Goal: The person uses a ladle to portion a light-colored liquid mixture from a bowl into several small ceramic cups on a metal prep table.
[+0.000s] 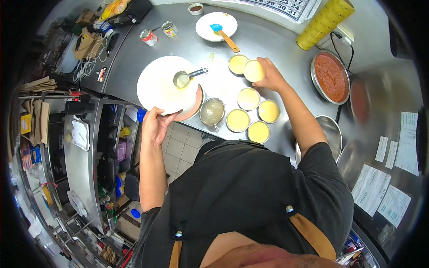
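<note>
My left hand (pixel 157 126) grips the near rim of a large white bowl (pixel 152 80), with the thumb over its edge. Inside the bowl rests a metal measuring cup (pixel 181 79) with a dark handle, holding a little pale yellow liquid. My right hand (pixel 271 75) has its fingers around a small round mold of yellow mixture (pixel 253 70), close against another filled mold (pixel 238 64). Several more filled molds (pixel 248 99) stand nearer to me on the steel table. A round metal strainer (pixel 212 111) lies between them and the bowl.
A white plate (pixel 202 28) holds a blue spatula (pixel 224 37). Two cans (pixel 148 37) and a small ramekin (pixel 195 9) stand further back. To the right are a pan of red sauce (pixel 330 77), a yellow wrap roll (pixel 325 25) and a steel bowl (pixel 330 134). The steel table (pixel 127 70) ends before me.
</note>
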`<state>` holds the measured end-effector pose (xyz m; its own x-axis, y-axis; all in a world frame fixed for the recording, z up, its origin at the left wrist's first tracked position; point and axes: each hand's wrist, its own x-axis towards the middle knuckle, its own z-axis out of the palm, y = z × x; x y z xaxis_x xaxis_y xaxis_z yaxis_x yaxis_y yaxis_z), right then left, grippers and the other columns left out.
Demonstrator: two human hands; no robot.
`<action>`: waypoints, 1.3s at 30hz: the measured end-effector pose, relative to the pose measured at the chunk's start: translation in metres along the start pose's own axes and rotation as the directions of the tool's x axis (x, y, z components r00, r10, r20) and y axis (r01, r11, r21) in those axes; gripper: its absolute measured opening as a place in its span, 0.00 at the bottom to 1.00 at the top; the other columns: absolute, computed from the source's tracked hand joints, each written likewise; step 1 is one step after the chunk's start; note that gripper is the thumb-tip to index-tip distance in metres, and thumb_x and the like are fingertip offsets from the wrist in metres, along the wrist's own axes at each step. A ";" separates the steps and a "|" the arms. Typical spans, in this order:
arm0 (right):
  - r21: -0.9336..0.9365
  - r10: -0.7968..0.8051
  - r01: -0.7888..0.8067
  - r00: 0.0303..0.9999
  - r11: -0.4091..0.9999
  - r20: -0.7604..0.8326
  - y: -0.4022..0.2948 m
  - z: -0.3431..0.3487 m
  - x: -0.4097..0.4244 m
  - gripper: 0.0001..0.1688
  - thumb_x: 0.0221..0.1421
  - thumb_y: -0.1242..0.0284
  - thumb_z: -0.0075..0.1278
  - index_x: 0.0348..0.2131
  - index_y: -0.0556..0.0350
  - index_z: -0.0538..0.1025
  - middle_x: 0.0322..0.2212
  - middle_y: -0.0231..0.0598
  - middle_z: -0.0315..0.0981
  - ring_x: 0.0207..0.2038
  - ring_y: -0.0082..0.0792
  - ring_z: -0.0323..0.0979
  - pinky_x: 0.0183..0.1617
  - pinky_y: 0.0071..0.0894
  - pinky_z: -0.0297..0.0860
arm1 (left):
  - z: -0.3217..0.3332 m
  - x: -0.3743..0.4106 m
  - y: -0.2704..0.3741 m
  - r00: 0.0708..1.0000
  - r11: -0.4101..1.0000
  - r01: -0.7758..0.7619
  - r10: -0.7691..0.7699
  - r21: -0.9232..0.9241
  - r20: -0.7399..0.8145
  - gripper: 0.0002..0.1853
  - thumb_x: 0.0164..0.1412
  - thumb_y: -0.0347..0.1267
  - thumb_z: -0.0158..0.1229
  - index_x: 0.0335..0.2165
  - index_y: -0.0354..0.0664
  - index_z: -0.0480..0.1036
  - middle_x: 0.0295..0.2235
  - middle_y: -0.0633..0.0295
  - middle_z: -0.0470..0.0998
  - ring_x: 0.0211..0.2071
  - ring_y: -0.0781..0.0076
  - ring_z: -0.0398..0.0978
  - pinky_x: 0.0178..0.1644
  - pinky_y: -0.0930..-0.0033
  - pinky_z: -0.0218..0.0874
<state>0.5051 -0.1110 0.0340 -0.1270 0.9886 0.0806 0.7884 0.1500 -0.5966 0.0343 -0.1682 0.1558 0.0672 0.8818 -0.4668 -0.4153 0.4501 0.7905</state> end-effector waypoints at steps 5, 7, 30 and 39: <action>-0.032 0.111 -0.113 0.992 0.993 -0.062 0.031 -0.009 -0.002 0.64 0.30 0.62 0.77 0.64 0.66 0.65 0.55 0.53 0.68 0.60 0.54 0.67 0.66 0.44 0.67 | -0.005 0.001 0.003 0.999 0.999 0.030 -0.030 0.013 0.023 0.29 0.62 0.23 0.46 0.58 0.12 0.57 0.55 0.29 0.71 0.52 0.29 0.77 0.56 0.53 0.79; -0.042 0.147 -0.152 0.985 0.988 -0.095 0.045 -0.005 -0.003 0.64 0.30 0.61 0.77 0.63 0.67 0.65 0.55 0.55 0.68 0.60 0.54 0.67 0.66 0.44 0.66 | -0.006 0.003 0.003 0.999 0.999 0.040 -0.041 0.019 0.022 0.29 0.62 0.23 0.46 0.58 0.11 0.56 0.56 0.29 0.71 0.52 0.28 0.77 0.56 0.53 0.79; -0.232 -0.116 0.229 0.902 0.946 0.415 -0.066 0.021 -0.067 0.64 0.31 0.76 0.72 0.68 0.50 0.62 0.68 0.49 0.56 0.65 0.52 0.61 0.67 0.48 0.65 | -0.004 -0.004 0.003 0.999 1.000 0.021 -0.021 -0.006 0.034 0.29 0.63 0.22 0.45 0.59 0.12 0.55 0.57 0.30 0.70 0.53 0.27 0.76 0.58 0.50 0.78; -0.203 -0.148 0.258 0.887 0.945 0.438 -0.053 0.040 -0.063 0.65 0.31 0.79 0.71 0.69 0.54 0.61 0.67 0.47 0.58 0.63 0.54 0.61 0.67 0.45 0.67 | -0.003 -0.012 0.004 0.999 1.000 0.003 -0.003 0.000 0.047 0.27 0.64 0.22 0.45 0.58 0.12 0.56 0.55 0.30 0.71 0.51 0.28 0.77 0.56 0.50 0.79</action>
<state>0.4471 -0.1814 0.0282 -0.4933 0.8488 -0.1901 0.8340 0.3994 -0.3806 0.0294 -0.1771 0.1640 0.1117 0.8859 -0.4502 -0.4150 0.4532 0.7889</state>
